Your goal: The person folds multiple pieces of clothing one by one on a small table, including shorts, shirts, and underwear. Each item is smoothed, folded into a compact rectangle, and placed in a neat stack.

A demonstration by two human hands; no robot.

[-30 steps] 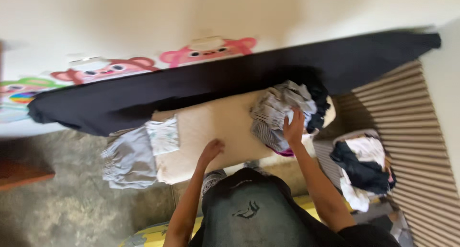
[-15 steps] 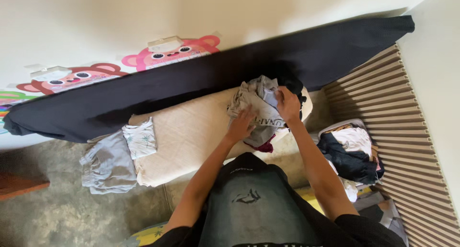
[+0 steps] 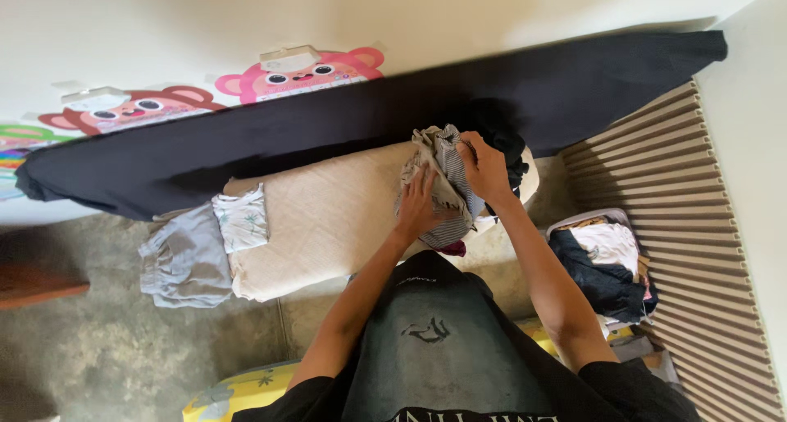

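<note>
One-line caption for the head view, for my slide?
Both hands, left and right, grip a striped grey garment over a beige padded board.

A second ago the left hand (image 3: 418,205) lay flat on the bare middle of the cream board (image 3: 328,221); it has since crossed to the grey striped garment (image 3: 443,184) at the board's right end. The right hand (image 3: 485,168), earlier resting on the pile, now grips that garment's upper edge, bunching it narrower.
</note>
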